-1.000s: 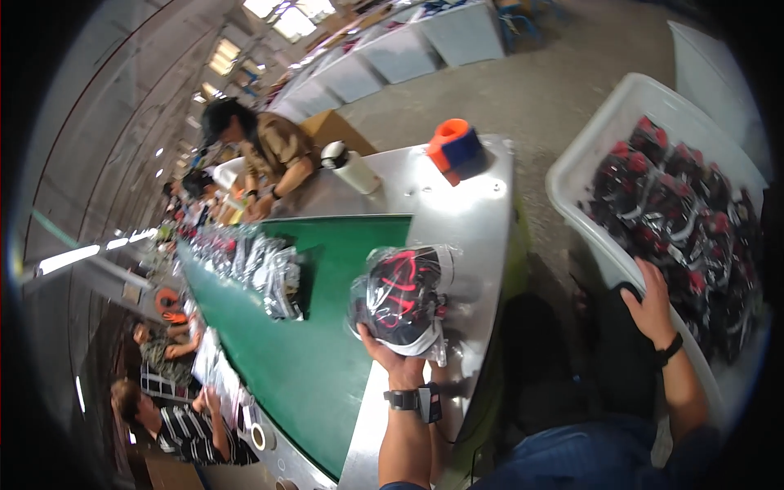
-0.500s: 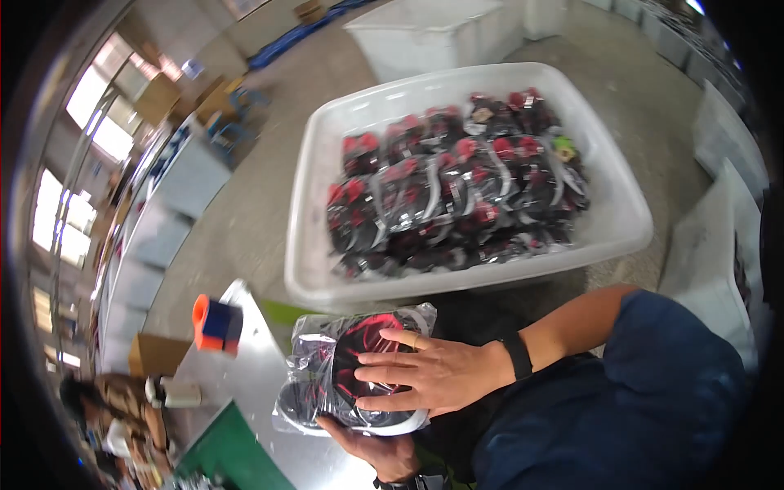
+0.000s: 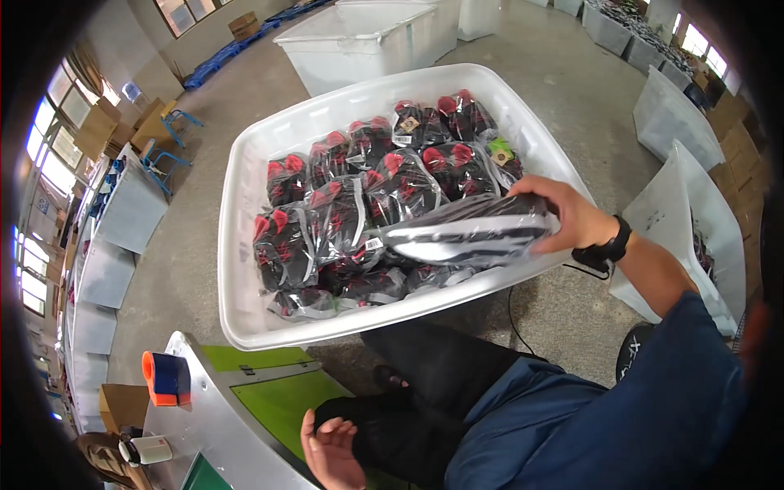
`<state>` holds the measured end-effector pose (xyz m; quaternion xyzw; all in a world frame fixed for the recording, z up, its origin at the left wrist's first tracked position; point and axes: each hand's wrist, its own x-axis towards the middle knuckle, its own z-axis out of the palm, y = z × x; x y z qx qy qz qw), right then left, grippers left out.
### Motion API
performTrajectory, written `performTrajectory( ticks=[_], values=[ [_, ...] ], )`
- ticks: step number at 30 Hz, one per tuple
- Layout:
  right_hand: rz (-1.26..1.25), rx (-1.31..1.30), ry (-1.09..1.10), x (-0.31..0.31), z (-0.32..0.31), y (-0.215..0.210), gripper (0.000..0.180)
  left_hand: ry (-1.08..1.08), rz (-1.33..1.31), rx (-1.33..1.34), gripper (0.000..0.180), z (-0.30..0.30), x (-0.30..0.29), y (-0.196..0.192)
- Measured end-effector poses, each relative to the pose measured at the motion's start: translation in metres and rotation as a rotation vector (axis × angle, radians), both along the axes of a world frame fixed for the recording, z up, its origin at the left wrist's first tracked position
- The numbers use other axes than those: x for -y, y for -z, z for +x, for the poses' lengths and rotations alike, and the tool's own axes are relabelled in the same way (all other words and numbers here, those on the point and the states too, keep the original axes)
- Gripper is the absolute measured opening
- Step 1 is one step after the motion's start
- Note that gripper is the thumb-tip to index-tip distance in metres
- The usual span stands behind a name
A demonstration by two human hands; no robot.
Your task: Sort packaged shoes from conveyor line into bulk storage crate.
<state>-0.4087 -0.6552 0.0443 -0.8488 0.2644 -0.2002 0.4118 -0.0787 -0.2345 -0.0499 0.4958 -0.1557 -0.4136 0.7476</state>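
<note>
My right hand [image 3: 572,216] grips one end of a pair of shoes in a clear plastic bag [image 3: 467,235], dark with white soles. I hold the pair sideways over the near right part of a big white tub [image 3: 229,245]. Whether it touches the load underneath I cannot tell. Inside the tub, rows of bagged black-and-red shoes [image 3: 336,214] lie close together, some with tags. At the lower edge, beside the metal table, my left hand [image 3: 333,456] is empty, palm up, its fingers loosely bent and apart.
The metal table [image 3: 224,425] bears an orange-and-blue roll [image 3: 166,378], a white bottle [image 3: 147,450] and a green mat [image 3: 206,475]. Green panels [image 3: 278,400] face its side. White bins stand at the right [image 3: 694,212] and far back [image 3: 367,49]. A thin cable [image 3: 513,318] crosses the floor.
The bagged shoes have gone from above the table to over the tub, now in my right hand alone. My left hand has let go. The view has shifted.
</note>
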Motion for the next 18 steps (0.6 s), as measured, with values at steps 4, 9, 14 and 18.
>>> performTrajectory(
  ticks=[4,9,14,18],
  values=[
    [0.19,-0.051,0.115,0.024,-0.045,0.001,0.075,-0.085,0.085,0.002,0.063,0.019,-0.029,0.013],
    [-0.109,-0.24,-0.059,0.048,-0.062,-0.023,0.074,-0.141,0.119,0.031,0.057,0.03,-0.032,0.01],
    [-0.166,-0.328,-0.191,0.059,-0.058,-0.011,0.069,-0.18,0.22,0.078,0.055,0.03,-0.032,0.018],
    [-0.313,-0.503,-0.152,0.069,-0.08,0.024,0.065,-0.156,0.192,0.004,0.055,0.033,-0.036,0.019]
  ],
)
